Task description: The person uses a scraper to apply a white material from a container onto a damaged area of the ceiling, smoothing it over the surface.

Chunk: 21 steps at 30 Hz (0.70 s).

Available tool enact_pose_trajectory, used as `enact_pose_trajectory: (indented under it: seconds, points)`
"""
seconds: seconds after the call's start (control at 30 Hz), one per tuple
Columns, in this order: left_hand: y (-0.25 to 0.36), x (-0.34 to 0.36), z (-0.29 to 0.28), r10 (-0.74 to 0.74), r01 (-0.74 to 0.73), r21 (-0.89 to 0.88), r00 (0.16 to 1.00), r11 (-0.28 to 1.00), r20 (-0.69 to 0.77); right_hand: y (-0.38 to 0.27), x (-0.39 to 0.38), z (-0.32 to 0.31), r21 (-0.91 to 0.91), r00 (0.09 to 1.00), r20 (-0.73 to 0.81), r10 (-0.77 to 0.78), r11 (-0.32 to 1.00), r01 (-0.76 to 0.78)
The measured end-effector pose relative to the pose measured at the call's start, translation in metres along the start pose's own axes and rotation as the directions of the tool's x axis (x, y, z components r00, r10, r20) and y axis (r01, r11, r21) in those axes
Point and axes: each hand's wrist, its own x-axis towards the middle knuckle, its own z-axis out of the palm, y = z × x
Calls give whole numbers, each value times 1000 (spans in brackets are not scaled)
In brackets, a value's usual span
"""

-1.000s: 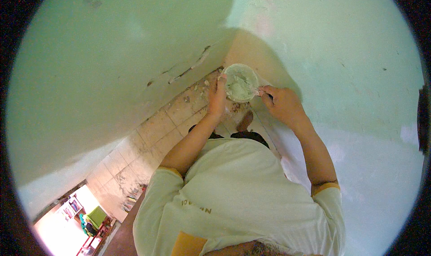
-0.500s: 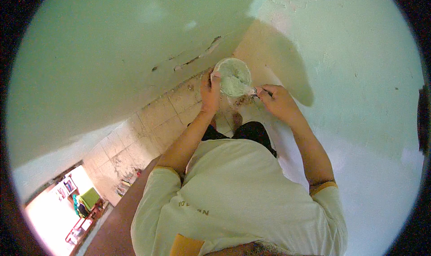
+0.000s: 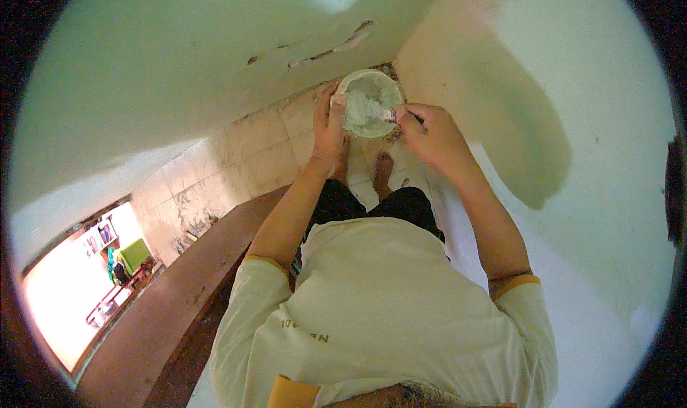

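Observation:
A round pale bucket (image 3: 369, 72) is held up in front of me, near the corner of two walls. Pale green paste (image 3: 361, 102) coats its inside and bottom. Around its left side wraps my left hand (image 3: 329, 128), thumb at the rim and fingers along the outer wall. My right hand (image 3: 432, 132) closes on a small hand tool (image 3: 390, 115) at the bucket's right rim. The tool has a dark handle and a paste-smeared neck; its working end is down in the bucket. Whether it is a brush or a scraper I cannot tell.
A green wall (image 3: 193, 72) with chipped cracks runs along the left, and another wall (image 3: 608, 122) rises on the right. Below lie stained floor tiles (image 3: 265, 136) and my bare feet (image 3: 383, 170). A brown ledge (image 3: 179, 290) and a bright opening (image 3: 64, 286) are at lower left.
The bucket has come up slightly and shows more of its inside. The tool's end, lying across the bucket before, now reaches down into it. My right hand has moved up and left.

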Motion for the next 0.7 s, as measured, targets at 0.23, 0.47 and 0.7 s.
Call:
enact_pose_trajectory:
  seconds: [0.23,0.47,0.7]
  points:
    - [-4,-16,-3,22,-16,69,997,997,-75,13,1,6,280,943,251,217,917,-285]
    - [-22,-5,-16,80,-80,29,997,996,-20,34,-6,12,537,857,375,354,670,-513]
    - [-28,-3,-27,-19,20,11,997,1000,-78,45,0,25,606,875,346,337,632,-483]
